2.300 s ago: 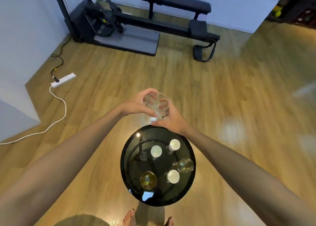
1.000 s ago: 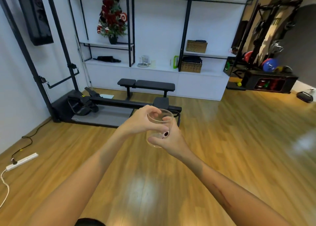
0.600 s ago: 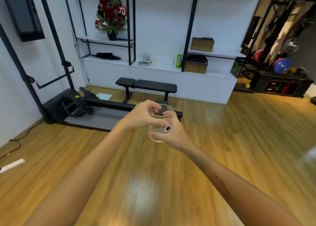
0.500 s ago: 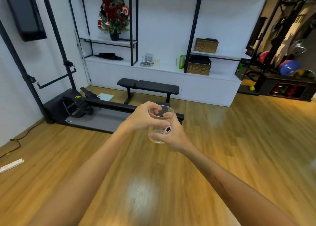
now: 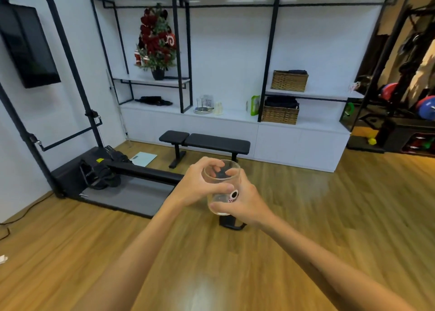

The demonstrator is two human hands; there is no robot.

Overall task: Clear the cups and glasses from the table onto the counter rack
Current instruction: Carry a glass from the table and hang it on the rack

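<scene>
1. The left hand [image 5: 199,184] is wrapping its grip around the rim of a clear glass [image 5: 221,186], held upright in mid-air near frame centre.
2. The right hand [image 5: 243,203] is grasping the glass's lower body from 4 o'clock.
3. A rack [image 5: 203,104] is standing on the white table [image 5: 235,119] at 12 o'clock, well apart from the glass.
4. A black bench [image 5: 207,143] is sitting on the wooden floor between them.

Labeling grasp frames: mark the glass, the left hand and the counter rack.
glass [image 5: 220,181]: head view, clear side wall.
left hand [image 5: 200,183]: head view, back of hand.
counter rack [image 5: 203,104]: head view, upright pegs.
</scene>
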